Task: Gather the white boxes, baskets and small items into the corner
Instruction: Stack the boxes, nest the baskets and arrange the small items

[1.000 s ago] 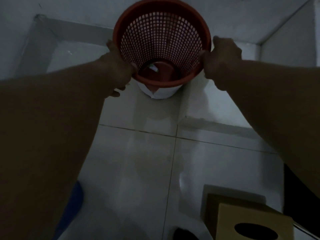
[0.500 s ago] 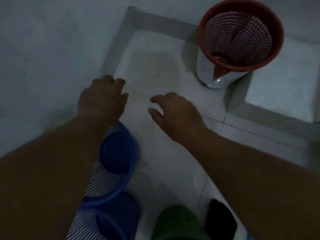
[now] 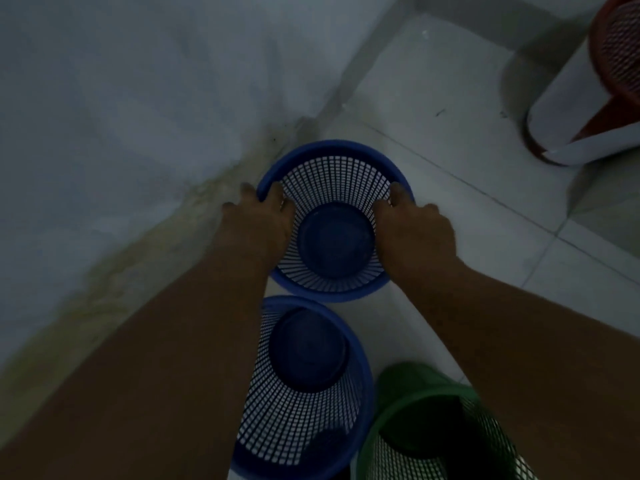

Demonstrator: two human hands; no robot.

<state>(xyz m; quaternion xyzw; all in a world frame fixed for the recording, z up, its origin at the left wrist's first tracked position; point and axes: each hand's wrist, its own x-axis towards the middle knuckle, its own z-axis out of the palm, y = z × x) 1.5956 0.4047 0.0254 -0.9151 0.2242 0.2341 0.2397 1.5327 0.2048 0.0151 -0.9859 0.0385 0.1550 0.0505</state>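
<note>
The person is bending over a far blue basket (image 3: 332,148) that is standing upright on the tiled floor (image 3: 433,81), tight against the foot of the wall (image 3: 121,98) on the left. The left hand (image 3: 258,223) is grasping the rim on the wall side, fingers curling over the edge. The right hand (image 3: 415,230) is gripping the opposite rim the same way, so both hands are clamping the basket between them.

A second blue basket (image 3: 298,427) is standing just behind it, nearer the person, the two rims almost touching. A green basket (image 3: 415,382) is sitting just beside that one on the right. All three are crowding the strip along the wall, leaving the left hand little room there (the plaster is looking stained where it is meeting the floor).

Open tiles are stretching away to the right and ahead, crossed by a grout line. Well apart at the top right, a red basket (image 3: 616,53) is standing with a white sheet (image 3: 561,105) wrapping its lower part. The light is too dim to tell whether anything is printed on that sheet
</note>
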